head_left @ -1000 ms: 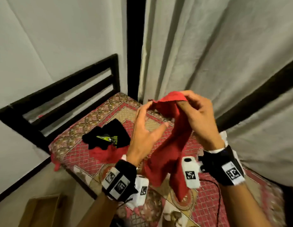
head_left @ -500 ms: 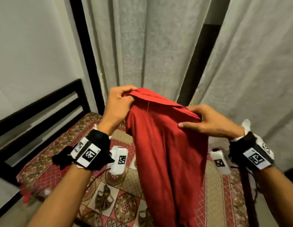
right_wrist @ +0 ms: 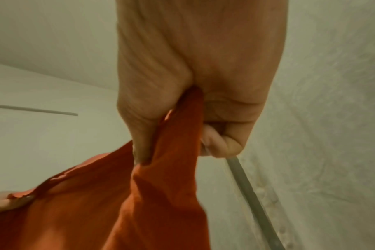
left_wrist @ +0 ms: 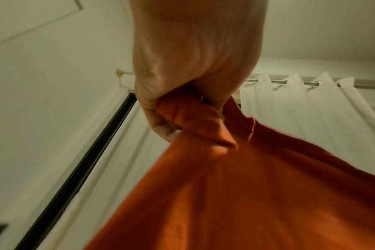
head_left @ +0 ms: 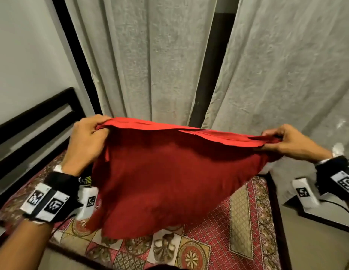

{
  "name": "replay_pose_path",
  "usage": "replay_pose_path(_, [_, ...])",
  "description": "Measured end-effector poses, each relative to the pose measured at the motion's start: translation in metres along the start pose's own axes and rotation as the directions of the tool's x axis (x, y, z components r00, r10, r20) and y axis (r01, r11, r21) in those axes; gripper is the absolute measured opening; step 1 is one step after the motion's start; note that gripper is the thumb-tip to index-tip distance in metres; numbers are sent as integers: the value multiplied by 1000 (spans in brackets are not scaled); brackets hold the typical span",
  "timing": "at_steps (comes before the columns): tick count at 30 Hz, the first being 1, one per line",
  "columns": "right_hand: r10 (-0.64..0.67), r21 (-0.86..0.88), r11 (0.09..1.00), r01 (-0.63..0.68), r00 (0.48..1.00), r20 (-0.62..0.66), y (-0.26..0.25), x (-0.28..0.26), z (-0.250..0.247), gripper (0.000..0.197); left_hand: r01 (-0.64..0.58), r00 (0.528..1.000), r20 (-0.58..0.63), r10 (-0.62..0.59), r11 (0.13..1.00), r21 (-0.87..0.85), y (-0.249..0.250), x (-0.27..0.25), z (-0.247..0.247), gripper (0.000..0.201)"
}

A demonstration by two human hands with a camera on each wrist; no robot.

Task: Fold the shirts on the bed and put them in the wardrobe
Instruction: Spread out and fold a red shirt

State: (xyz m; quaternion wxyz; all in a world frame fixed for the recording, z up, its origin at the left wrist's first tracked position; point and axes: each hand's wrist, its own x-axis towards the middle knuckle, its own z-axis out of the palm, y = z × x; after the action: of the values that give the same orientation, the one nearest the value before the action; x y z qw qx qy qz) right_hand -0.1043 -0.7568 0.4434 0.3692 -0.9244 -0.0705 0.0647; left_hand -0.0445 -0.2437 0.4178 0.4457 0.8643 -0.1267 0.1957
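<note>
Curtain (head_left: 150,55) behind, bed (head_left: 238,221) below. Shirt (head_left: 169,172), half-spread 0.5 s ago, now stretched wide above bed; left hand (head_left: 86,141) and right hand (head_left: 282,141) pinch its top corners. Ready to lay flat.

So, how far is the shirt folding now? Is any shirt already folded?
No folded shirt shows. In hand: the red shirt is held spread above the bed, the left hand and right hand each gripping a top corner. Left: fold it, fold the dark garment partly hidden behind it, then put them in the wardrobe, which is not in view.
</note>
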Motion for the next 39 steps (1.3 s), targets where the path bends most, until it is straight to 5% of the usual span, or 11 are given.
replay_pose_path(3, [3,21,1000,-8,981,196,-7,2,-3,16,79,997,-12,-81,990,-114,-7,-1,0,22])
replay_pose_path(6, [-31,72,997,33,999,-28,-3,18,-24,30,82,997,17,-81,983,-165,-16,-2,1,19])
replay_pose_path(8, [17,97,995,-19,1000,18,1,31,-35,29,88,990,126,-67,981,-171,-20,-6,2,19])
replay_pose_path(11, [77,-29,997,-72,978,196,12,53,-38,14,117,967,245,-74,979,-168,-30,-8,-2,11])
replay_pose_path(18, [49,-344,939,7,987,154,6,146,-41,17,278,889,406,-212,954,-111,-59,-23,-3,14])
replay_pose_path(25, [69,-689,725,-7,996,63,-54,306,37,23,418,898,224,-378,893,-166,-133,9,-27,18])
replay_pose_path(32, [21,-494,868,-49,998,-62,-167,465,149,32,542,805,-4,-593,739,-400,-209,62,-102,10])
replay_pose_path(39, [-129,-401,914,56,979,-157,-211,547,215,31,545,809,166,-564,612,-573,-226,59,-131,28])
